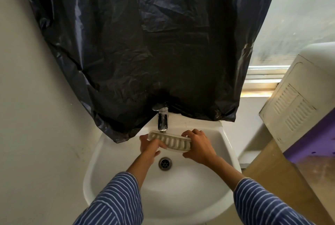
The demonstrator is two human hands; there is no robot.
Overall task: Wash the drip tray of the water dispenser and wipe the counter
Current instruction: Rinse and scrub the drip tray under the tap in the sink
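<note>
Drip tray (170, 142), white slotted plastic, is held over the white sink (116, 154) basin, just under the spout of the chrome faucet (162, 118), slot side facing up toward the camera. Tray sits roughly level, long axis running left to right, right end a bit nearer the camera. Left hand (149, 147) grips the tray's left end: fingers curl behind and under it, thumb lies across the front face over the slots. Right hand (198, 145) holds the right end, fingers wrapped over the top edge, thumb under the near edge. Both hands grasp the tray, neither is free. Cannot tell if water is running; no clear stream visible at the spout. Drain (165, 163) sits in the basin below the tray, between the two forearms. Both arms wear blue striped sleeves (116, 199) pushed up to mid-forearm. Black plastic sheet (145, 43) hangs on the wall behind the sink, its lower edge draped down around the faucet base and onto the sink's back rim. Window (297, 25) with frosted pane at upper right. A white vented appliance (297, 105) stands to the right of the sink, a purple object (313, 143) just in front of it, and a brown cardboard surface (272, 166) beside the sink's right rim.
</note>
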